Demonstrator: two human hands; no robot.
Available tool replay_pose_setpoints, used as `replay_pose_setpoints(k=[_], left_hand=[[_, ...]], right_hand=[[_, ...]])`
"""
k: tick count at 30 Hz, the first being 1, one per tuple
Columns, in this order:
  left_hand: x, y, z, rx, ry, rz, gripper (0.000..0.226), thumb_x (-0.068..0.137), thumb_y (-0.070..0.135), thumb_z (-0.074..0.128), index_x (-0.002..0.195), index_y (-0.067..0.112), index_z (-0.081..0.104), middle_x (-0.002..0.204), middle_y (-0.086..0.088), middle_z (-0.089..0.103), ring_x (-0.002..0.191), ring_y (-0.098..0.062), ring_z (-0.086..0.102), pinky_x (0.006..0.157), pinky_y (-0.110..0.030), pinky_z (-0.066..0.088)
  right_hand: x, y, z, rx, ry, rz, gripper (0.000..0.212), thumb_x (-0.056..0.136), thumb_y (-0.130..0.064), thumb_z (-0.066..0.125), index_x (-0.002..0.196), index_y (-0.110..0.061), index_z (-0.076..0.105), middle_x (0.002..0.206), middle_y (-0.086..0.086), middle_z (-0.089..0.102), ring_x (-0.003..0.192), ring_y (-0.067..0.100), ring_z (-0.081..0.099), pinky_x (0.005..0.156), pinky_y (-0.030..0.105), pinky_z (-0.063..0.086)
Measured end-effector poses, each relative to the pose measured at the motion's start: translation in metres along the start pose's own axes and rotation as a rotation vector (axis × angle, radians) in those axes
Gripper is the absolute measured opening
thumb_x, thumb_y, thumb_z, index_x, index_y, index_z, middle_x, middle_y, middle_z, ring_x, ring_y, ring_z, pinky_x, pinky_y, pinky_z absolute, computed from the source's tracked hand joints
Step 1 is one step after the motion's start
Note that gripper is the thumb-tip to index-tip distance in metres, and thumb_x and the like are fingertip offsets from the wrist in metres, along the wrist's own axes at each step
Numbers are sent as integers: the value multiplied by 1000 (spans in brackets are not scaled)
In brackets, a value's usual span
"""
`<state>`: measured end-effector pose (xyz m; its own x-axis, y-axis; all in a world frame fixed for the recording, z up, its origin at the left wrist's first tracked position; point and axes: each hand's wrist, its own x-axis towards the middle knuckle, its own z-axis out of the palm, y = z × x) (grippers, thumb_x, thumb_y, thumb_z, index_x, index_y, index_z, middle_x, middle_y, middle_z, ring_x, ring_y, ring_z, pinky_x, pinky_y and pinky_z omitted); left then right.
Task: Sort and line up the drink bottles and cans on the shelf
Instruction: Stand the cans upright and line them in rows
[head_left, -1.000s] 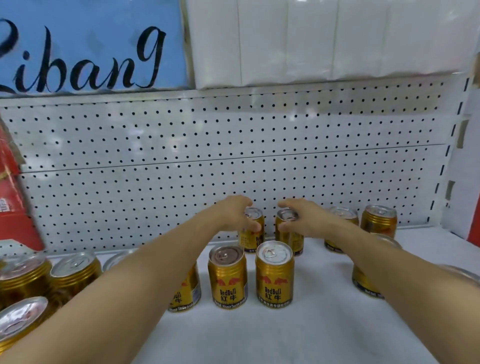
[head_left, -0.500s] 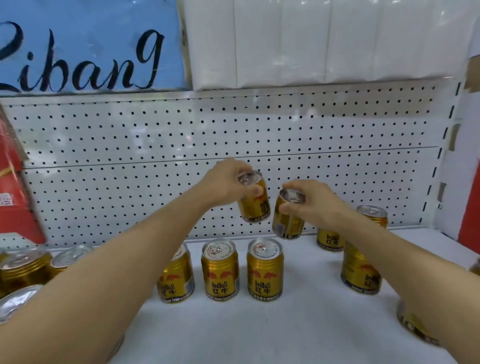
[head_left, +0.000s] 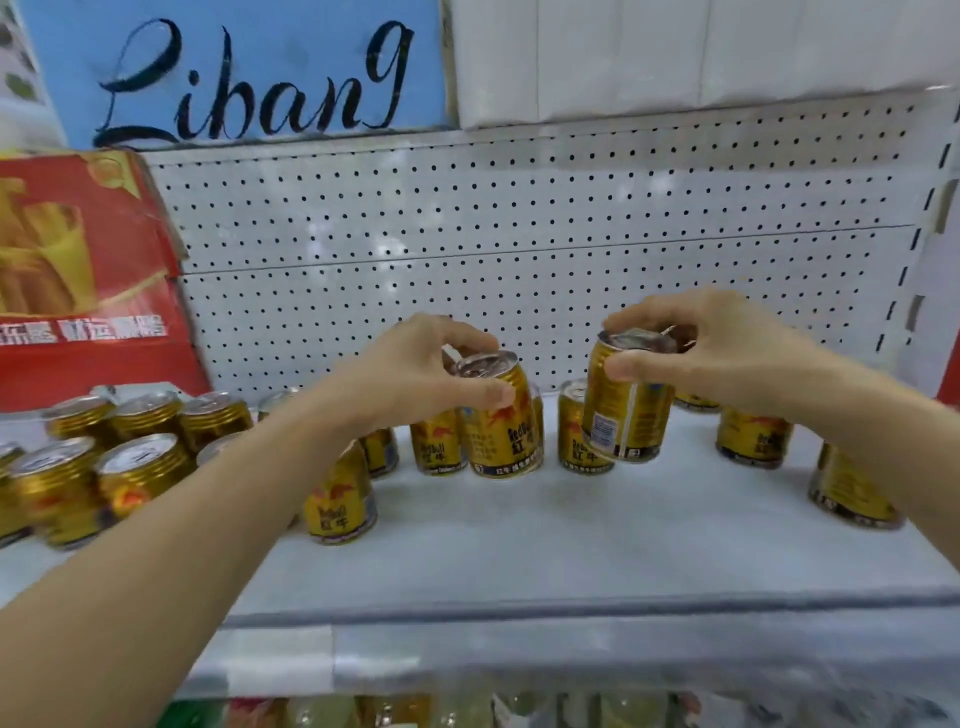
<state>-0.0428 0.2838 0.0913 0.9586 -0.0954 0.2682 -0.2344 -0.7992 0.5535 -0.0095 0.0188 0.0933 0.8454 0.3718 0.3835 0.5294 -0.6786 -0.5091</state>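
Both hands (head_left: 415, 374) (head_left: 722, 348) raised, fingers (head_left: 623, 370) curled, gripping.

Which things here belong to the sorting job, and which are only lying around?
Belong to the job:
- left hand gripping a gold can
- right hand gripping a tilted gold can
- standing cans on the shelf

Just there:
- red carton
- blue sign
- white packs

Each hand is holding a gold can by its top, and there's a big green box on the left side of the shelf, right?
Almost. The left hand and the right hand each grip a gold can, left can and right can, by the top. But the box on the left is red, not green, as the head view shows.
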Motion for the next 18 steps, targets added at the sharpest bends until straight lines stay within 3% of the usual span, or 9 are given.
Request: replay_pose_setpoints(k=[5, 9, 13, 15, 18], left_hand=[[-25, -30, -10, 135, -123, 21, 56, 72, 52, 77, 124, 37, 62, 117, 16, 61, 99, -4, 60, 89, -35, 53], [-34, -38, -7, 231, -238, 49, 60, 79, 41, 75, 135, 32, 54, 131, 12, 52, 111, -8, 54, 97, -32, 47], [-37, -42, -4, 281, -299, 44, 61, 85, 36, 72, 140, 30, 48, 137, 9, 49, 109, -8, 47, 93, -27, 40], [-37, -42, -5, 292, -339, 53, 59, 87, 33, 69, 142, 31, 46, 137, 8, 48, 109, -9, 46, 93, -28, 39], [-38, -40, -8, 310, -396, 49, 60, 89, 29, 67, 143, 35, 42, 145, 10, 40, 124, -15, 44, 102, -35, 40]], right_hand=[[-10, -22, 50, -3, -154, -18, 48, 78, -52, 71, 124, -42, 58, 116, -10, 61, 97, 3, 59, 72, 18, 51], [-11, -31, 75, -50, -228, -25, 56, 82, -43, 73, 134, -36, 53, 123, -11, 58, 101, 4, 54, 69, 8, 41], [-15, -33, 86, -55, -287, 32, 56, 85, -44, 70, 136, -39, 49, 122, -14, 46, 106, 5, 46, 64, 7, 35], [-16, -32, 86, -53, -301, 46, 57, 84, -45, 70, 137, -41, 49, 133, -10, 47, 113, 8, 48, 75, 11, 40], [-17, -35, 78, -121, -336, 70, 58, 85, -47, 68, 139, -43, 46, 141, -7, 46, 123, 13, 48, 90, 23, 44]])
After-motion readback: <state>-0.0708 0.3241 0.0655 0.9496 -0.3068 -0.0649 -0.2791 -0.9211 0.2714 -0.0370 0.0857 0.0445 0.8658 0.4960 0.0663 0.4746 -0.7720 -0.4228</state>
